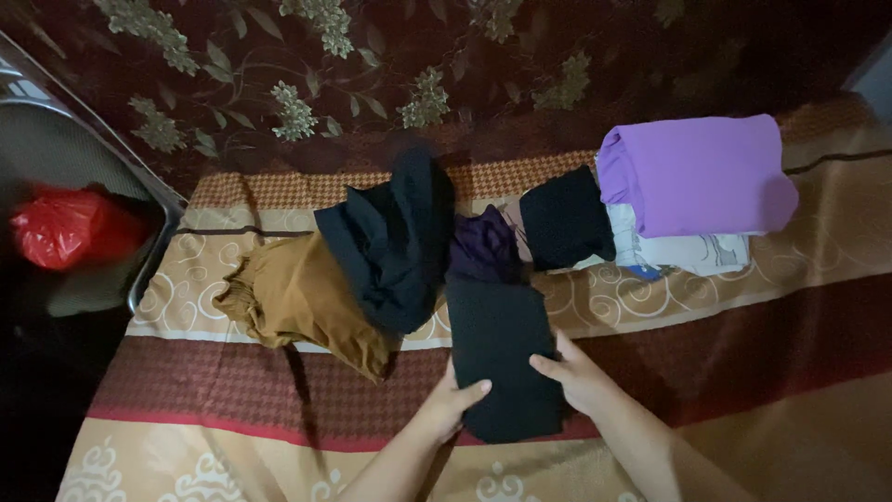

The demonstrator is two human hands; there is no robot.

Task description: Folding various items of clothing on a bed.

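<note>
Both hands, left (452, 402) and right (578, 376), lie flat and open on the black fold (502, 358). Risk: it may slip and unfold, or snag the dark pile (395, 242) just beyond.

Red plastic bag (63, 228), crumpled, far left beside bed; no labels, signs, screens.

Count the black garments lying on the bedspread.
3: a folded black cloth under both hands, a rumpled black garment left of it, a folded black piece beside the purple stack. More may be hidden.
</note>
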